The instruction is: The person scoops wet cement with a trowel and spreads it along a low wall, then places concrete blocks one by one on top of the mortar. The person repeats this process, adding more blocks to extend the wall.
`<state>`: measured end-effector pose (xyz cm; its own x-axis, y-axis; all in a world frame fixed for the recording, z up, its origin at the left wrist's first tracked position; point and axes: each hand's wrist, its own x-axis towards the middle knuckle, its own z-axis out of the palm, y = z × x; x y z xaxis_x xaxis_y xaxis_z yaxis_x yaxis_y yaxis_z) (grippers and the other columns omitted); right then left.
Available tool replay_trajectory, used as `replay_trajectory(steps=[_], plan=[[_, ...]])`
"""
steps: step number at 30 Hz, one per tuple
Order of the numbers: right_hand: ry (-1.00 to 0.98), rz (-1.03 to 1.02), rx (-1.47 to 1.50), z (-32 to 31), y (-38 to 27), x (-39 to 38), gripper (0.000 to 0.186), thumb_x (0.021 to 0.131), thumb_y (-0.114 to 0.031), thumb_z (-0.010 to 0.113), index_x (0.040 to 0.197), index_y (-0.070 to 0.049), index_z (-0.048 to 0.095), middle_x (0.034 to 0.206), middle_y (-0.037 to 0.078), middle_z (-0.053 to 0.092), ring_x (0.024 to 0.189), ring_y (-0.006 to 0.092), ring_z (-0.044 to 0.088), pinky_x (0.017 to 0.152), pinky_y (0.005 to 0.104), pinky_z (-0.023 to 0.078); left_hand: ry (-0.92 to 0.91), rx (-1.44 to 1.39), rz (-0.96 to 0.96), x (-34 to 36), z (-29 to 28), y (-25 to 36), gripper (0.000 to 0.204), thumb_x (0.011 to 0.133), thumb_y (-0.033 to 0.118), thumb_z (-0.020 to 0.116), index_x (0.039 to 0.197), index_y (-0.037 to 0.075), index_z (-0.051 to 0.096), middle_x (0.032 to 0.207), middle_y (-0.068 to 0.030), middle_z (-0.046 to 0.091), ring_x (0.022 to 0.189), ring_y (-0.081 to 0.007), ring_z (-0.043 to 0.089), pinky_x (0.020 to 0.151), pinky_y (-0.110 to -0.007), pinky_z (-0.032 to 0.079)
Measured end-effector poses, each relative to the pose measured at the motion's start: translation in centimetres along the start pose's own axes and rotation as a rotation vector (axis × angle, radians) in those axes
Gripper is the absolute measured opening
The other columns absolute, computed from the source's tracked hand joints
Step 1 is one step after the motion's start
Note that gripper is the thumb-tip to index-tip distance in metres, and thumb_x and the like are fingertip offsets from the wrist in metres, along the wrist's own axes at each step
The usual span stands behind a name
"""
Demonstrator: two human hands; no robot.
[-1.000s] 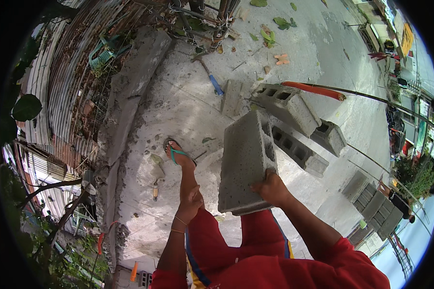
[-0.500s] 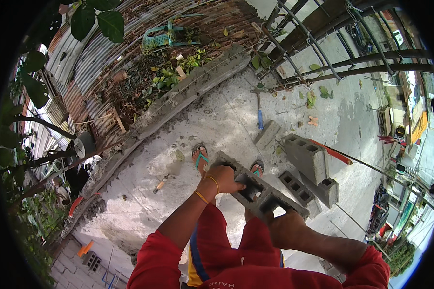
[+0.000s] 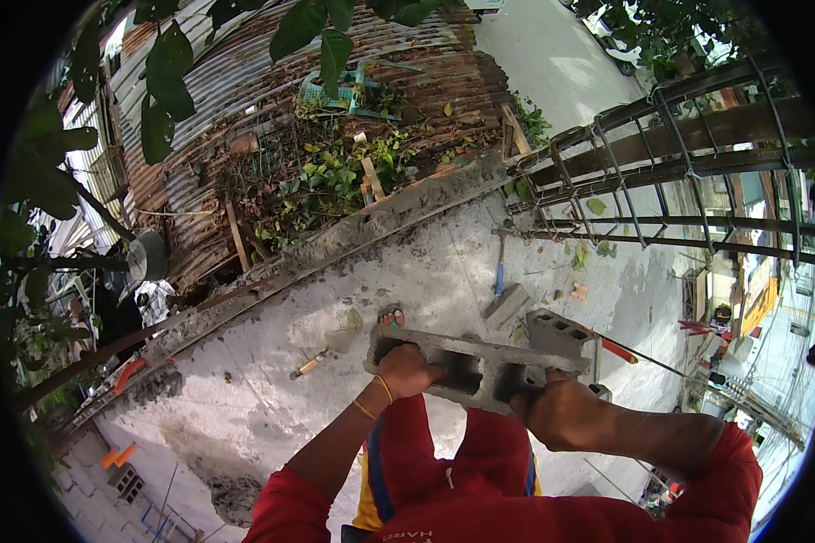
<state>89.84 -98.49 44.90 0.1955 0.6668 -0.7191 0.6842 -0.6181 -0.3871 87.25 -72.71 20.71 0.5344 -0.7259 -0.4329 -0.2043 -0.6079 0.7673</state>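
Just above my red-clad thighs, both hands grip a grey hollow concrete block (image 3: 471, 351), held horizontal with its cavities showing. My left hand (image 3: 407, 369) is closed on its left end, the thumb reaching into a cavity. My right hand (image 3: 557, 412) holds the right end, its fingertips partly hidden inside the block. Below the block, on the concrete ground, lie a trowel with a wooden handle (image 3: 310, 364), a blue-handled hammer (image 3: 500, 276) and more grey blocks (image 3: 557, 330). One sandaled foot (image 3: 391, 317) shows past the block.
A rough concrete ledge (image 3: 362, 222) runs diagonally beside rusty corrugated sheets (image 3: 181, 136) with leaves and a broken green plastic chair (image 3: 330, 90). A tied rebar cage (image 3: 688, 176) juts in at the upper right. An orange bar (image 3: 618, 351) lies among the blocks.
My left hand has come from beside my leg onto the block, which has turned from upright to horizontal and risen toward me. The view has swung, bringing the rebar cage and roofing further into sight.
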Motion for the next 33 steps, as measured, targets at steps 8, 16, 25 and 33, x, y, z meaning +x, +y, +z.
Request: replay_trajectory(steps=[8, 16, 25, 33], plan=[[0.246, -0.041, -0.309, -10.6, 8.7, 1.1, 0.035, 0.092, -0.021, 0.059, 0.120, 0.001, 0.063, 0.063, 0.002, 0.067, 0.061, 0.0196, 0.066, 0.078, 0.0366, 0.042, 0.484, 0.359, -0.246, -1.6, -17.0, 2.9, 0.016, 0.086, 0.033, 0.072, 0.086, 0.019, 0.080, 0.065, -0.0168, 0.064, 0.066, -0.0371, 0.067, 0.066, -0.046, 0.055], [0.310, 0.033, -0.640, -16.8, 25.5, 8.6, 0.046, 0.087, -0.009, 0.057, 0.132, -0.003, 0.061, 0.073, 0.007, 0.071, 0.080, 0.0237, 0.070, 0.099, 0.0349, 0.047, 0.585, 0.774, -0.293, 9.1, -25.5, -2.5, 0.021, 0.090, 0.018, 0.065, 0.104, 0.017, 0.079, 0.075, -0.0176, 0.071, 0.074, -0.0363, 0.072, 0.065, -0.046, 0.060], [0.301, -0.007, -0.669, -10.1, 40.7, 15.3, 0.050, 0.084, -0.011, 0.059, 0.134, -0.010, 0.063, 0.090, 0.006, 0.076, 0.098, 0.0219, 0.070, 0.102, 0.0339, 0.046, 0.613, 0.148, -0.705, 23.7, -20.9, -9.5, 0.050, 0.087, 0.045, 0.066, 0.095, -0.003, 0.075, 0.095, -0.0290, 0.073, 0.093, -0.0460, 0.071, 0.084, -0.051, 0.058], [0.299, -0.040, -0.630, -1.2, 48.7, 18.4, 0.047, 0.089, -0.012, 0.056, 0.136, -0.010, 0.059, 0.078, 0.004, 0.075, 0.090, 0.0210, 0.072, 0.107, 0.0352, 0.039, 0.621, -0.181, -1.001, 31.2, -16.6, -5.9, 0.051, 0.083, 0.049, 0.072, 0.093, -0.001, 0.078, 0.099, -0.0239, 0.076, 0.097, -0.0413, 0.074, 0.087, -0.048, 0.059]])
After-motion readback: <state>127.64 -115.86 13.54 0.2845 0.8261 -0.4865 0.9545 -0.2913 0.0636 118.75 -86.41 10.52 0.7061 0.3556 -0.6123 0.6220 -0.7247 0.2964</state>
